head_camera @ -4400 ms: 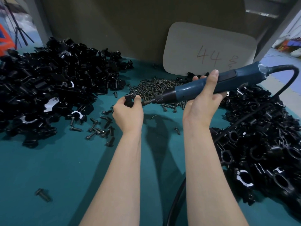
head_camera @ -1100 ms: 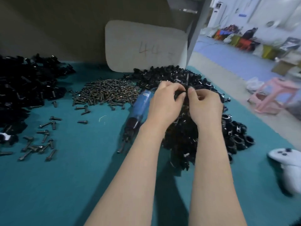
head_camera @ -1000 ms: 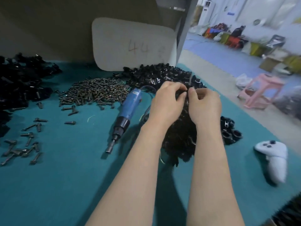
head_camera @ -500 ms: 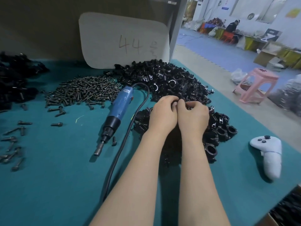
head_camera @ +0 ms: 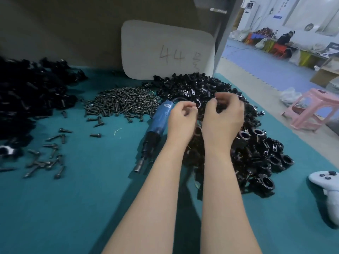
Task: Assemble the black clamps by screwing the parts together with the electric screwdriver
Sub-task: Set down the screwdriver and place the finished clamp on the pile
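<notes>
Lifted and drawn apart since half a second back, both hands, no longer pressed together low on the pile. Left hand loosely curled, fingers bent, nothing plainly pinched; blurred, so can't tell if a small part sits inside. Right hand likewise curled above the heap of black clamp parts, thumb and fingertips close together, grip impossible to confirm. Electric screwdriver lying flat on the teal table mat, just left of the left hand, bit pointing toward the camera. Mound of dark screws behind it, loose screws scattered further left. White game controller at the right edge.
</notes>
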Demonstrator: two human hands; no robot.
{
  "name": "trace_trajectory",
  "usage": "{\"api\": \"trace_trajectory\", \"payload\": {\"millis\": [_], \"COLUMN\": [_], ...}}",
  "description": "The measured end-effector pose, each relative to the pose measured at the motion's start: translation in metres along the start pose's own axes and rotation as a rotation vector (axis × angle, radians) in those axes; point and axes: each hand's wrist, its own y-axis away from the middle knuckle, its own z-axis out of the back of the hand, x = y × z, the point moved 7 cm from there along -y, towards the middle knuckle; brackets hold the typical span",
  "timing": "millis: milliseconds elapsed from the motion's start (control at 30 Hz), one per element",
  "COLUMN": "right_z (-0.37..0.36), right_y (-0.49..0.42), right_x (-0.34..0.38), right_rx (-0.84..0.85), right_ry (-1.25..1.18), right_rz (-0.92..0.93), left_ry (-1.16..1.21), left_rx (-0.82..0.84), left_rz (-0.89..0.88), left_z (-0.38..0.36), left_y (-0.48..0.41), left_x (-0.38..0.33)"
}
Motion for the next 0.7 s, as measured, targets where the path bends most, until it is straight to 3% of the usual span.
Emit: {"api": "trace_trajectory", "payload": {"millis": [133, 300, 467, 700], "right_z": [-0.065, -0.177, -0.259, -0.325], "right_y": [0.025, 0.093, 0.148, 0.169], "right_x": [0.034, 0.062, 0.082, 0.087], "right_rx": [0.248, 0.762, 1.019, 1.222], "right_ry": [-0.153, -0.056, 0.094, 0.315], "right_rz": [0.034, 0.094, 0.295, 0.405], "left_ry": [0.252, 0.449, 0.508, 0.471], "left_rx": [-0.406, -0.875, -0.994, -0.960], "left_rz": [0.007, 0.033, 0.096, 0.158], "left_z": [0.093, 0.213, 0.267, 0.280], "left_y": [-0.005, 0.005, 0.007, -0.005], "left_x": [-0.012, -0.002, 0.013, 0.014]}}
